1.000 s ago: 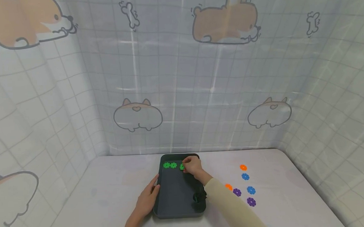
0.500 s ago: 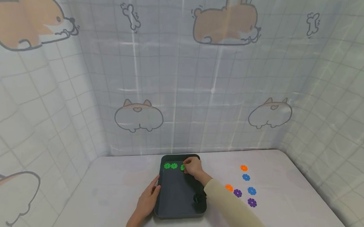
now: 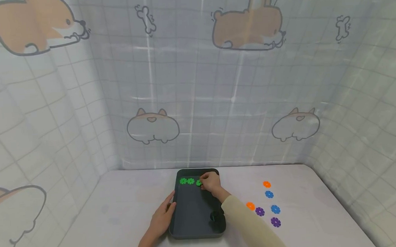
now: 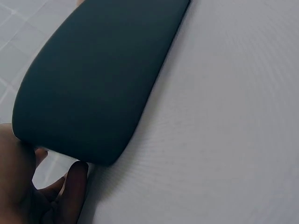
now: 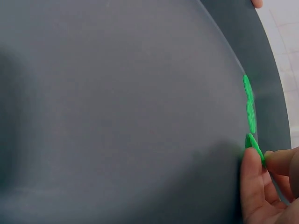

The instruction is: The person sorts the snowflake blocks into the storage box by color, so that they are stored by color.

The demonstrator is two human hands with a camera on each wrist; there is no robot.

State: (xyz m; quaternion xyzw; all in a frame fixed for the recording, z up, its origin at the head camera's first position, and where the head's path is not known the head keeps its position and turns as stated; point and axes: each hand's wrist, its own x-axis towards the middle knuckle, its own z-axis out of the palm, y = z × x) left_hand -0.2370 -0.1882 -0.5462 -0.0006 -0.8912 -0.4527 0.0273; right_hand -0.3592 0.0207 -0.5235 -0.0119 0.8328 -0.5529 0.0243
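Note:
A dark grey rectangular tray [image 3: 196, 224] lies on the table. Two green flower-shaped interlocking discs [image 3: 187, 181] lie side by side near its far wall, in its far left part. Just right of them, my right hand [image 3: 211, 182] pinches another green flower-shaped disc [image 5: 257, 148] between thumb and fingers; in the right wrist view it is tilted, and the fingertips partly hide it. My left hand [image 3: 160, 217] rests against the tray's left side with fingers extended along the rim. In the left wrist view, the fingers [image 4: 74, 189] touch the tray's outer wall.
To the right of the tray, orange [image 3: 266, 184], blue [image 3: 275, 209] and purple [image 3: 275, 222] flower-shaped discs lie scattered on the white table [image 3: 309, 196]. A dark round object [image 3: 215, 216] shows beside the right sleeve, over the tray's near right part. Patterned curtains [image 3: 196, 82] surround the table.
The pinched green disc has moved slightly left, closer to the two lying discs. My left hand stays at the tray's side. The head view has shifted slightly.

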